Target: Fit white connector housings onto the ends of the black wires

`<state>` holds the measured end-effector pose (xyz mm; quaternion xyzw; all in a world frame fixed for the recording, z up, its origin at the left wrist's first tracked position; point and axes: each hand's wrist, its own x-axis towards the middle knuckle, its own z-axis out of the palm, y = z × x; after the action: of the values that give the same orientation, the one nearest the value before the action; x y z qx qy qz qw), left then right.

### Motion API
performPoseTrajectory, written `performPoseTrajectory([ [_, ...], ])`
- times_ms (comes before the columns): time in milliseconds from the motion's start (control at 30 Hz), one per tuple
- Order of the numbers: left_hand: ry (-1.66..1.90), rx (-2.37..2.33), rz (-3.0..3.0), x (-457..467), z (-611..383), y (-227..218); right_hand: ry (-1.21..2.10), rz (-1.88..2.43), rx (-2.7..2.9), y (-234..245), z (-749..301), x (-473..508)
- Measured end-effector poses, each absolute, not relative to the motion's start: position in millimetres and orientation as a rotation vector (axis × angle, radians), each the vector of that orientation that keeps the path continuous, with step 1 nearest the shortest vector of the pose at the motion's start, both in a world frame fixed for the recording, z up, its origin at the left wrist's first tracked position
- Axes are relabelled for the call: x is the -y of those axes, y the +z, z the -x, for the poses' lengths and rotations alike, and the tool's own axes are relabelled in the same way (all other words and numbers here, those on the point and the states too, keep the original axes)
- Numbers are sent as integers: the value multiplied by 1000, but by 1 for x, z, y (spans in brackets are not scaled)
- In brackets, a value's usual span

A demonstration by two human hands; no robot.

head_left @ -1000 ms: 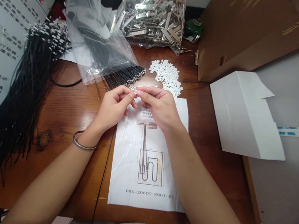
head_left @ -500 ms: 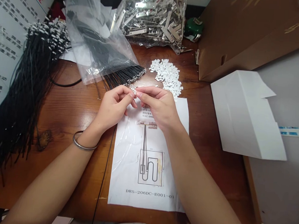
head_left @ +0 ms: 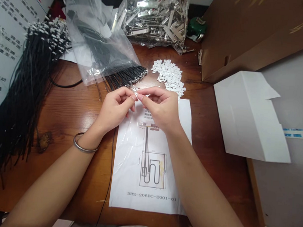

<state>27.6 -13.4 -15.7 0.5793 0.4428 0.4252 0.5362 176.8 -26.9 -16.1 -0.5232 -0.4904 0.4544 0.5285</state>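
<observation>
My left hand [head_left: 116, 107] and my right hand [head_left: 163, 109] meet fingertip to fingertip above the top of a printed drawing sheet [head_left: 128, 179]. My left thumb and forefinger pinch the end of a thin black wire [head_left: 110, 172], which trails from under that hand down past the table's front edge. Between the fingertips of my right hand is a tiny whitish piece, apparently a connector housing, mostly hidden. Just beyond the hands lie a pile of white connector housings [head_left: 172, 76] and a row of black wires [head_left: 125, 75] with metal terminals, partly inside a clear plastic bag [head_left: 94, 47].
A thick bundle of black wires with white ends [head_left: 22, 87] lies at left. At the back sit a bag of metal strips [head_left: 155, 20] and a green tape measure [head_left: 196, 28]. A brown cardboard box [head_left: 235, 37] and folded white card [head_left: 251, 118] stand at right.
The fingertips stay together with only slight shifts. The right hand has turned a little, and the trailing wire has swung slightly to the right at its lower part.
</observation>
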Motion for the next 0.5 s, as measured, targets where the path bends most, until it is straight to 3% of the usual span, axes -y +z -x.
performPoseTrajectory([
  [500,1000,-1098,-1416,13,-29,-12,876,1218,1346,-19,-178,28],
])
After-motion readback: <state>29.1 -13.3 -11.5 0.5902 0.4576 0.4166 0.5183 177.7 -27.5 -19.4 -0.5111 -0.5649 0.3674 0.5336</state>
